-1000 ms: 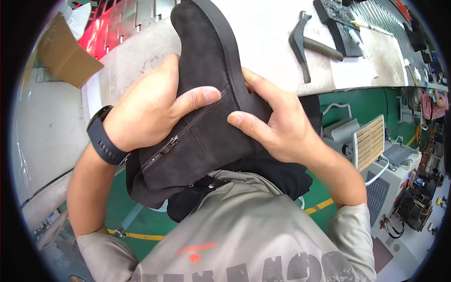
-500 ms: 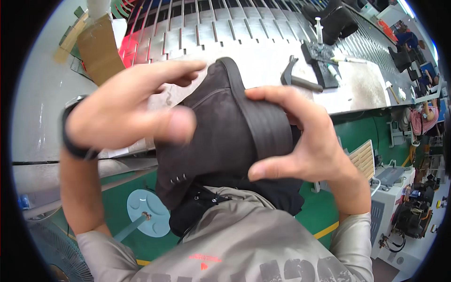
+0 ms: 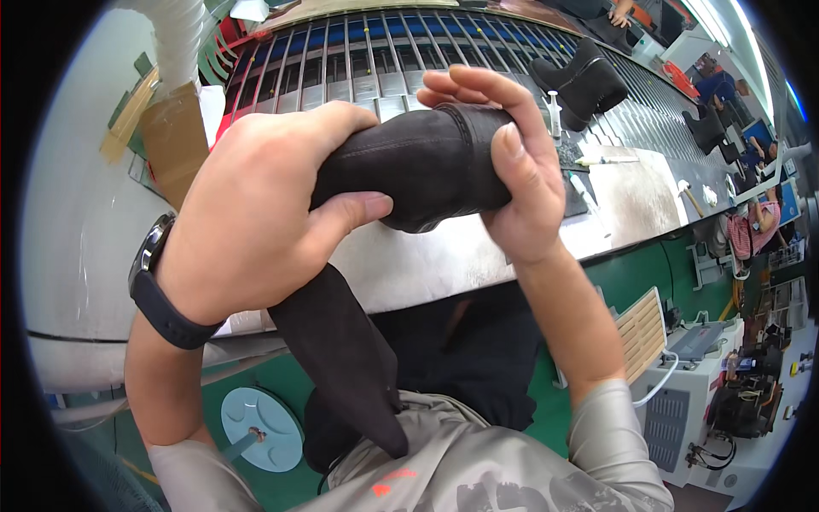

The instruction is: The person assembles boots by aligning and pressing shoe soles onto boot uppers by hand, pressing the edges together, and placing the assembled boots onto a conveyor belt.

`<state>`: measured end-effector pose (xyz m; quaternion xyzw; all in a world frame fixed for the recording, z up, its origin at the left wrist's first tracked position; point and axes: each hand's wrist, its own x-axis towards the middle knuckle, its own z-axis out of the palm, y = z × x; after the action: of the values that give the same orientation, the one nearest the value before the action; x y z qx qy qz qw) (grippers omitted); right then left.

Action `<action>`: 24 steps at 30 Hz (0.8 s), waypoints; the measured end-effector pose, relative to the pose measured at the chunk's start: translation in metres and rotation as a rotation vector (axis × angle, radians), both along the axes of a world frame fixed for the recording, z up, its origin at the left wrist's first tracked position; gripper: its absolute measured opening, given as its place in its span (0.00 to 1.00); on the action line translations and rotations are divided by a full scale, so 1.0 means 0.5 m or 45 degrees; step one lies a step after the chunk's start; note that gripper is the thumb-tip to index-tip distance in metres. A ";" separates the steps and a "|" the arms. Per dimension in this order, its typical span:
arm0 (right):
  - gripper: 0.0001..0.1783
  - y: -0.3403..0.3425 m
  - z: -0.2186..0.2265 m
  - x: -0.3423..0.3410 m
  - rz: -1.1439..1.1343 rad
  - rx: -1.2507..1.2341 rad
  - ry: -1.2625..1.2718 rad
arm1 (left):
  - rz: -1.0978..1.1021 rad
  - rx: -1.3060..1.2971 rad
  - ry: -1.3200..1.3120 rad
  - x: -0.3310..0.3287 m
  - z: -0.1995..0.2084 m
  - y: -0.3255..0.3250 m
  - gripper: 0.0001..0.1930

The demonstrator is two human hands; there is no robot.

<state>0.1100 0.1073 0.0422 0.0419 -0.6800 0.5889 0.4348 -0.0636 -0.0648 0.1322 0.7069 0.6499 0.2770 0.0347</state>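
A dark brown-black boot (image 3: 409, 166) is held up in front of me over the bench edge, lying on its side. My left hand (image 3: 256, 205) wraps around it at the ankle, thumb on the near side. Below that hand the soft boot shaft (image 3: 337, 350) hangs toward my lap. My right hand (image 3: 529, 188) cups the other end, its palm against the smooth dark band round the sole edge; the thumb is in front and the fingers curve over the top. Both hands cover parts of the boot, and its sole face is hidden.
The metal bench (image 3: 409, 264) has a slatted rack (image 3: 341, 64) behind. A black boot (image 3: 589, 81), a syringe (image 3: 554, 115) and a small hammer (image 3: 691, 198) lie to the right. Cardboard (image 3: 175, 145) stands left; a round pale-blue stool (image 3: 260, 427) is below. Another person's hand (image 3: 623, 10) shows far off.
The boot was upright near my body; it is now raised and turned sideways over the bench. My left hand has closed around it, and my right hand has moved to its end.
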 end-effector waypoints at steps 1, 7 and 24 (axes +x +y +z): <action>0.35 -0.002 -0.012 -0.006 -0.032 -0.029 0.038 | -0.004 -0.005 0.000 -0.007 -0.001 0.007 0.25; 0.28 0.019 0.009 -0.036 -0.193 -0.031 -0.007 | 0.020 0.133 0.120 -0.043 -0.011 0.043 0.22; 0.46 0.007 0.019 0.097 -0.778 0.550 -0.522 | -0.059 0.204 0.365 -0.029 0.049 0.083 0.49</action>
<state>0.1584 0.1110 0.0515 -0.1893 -0.8413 0.2733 0.4262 -0.0781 -0.0233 0.1567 0.7546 0.6075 0.2232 -0.1084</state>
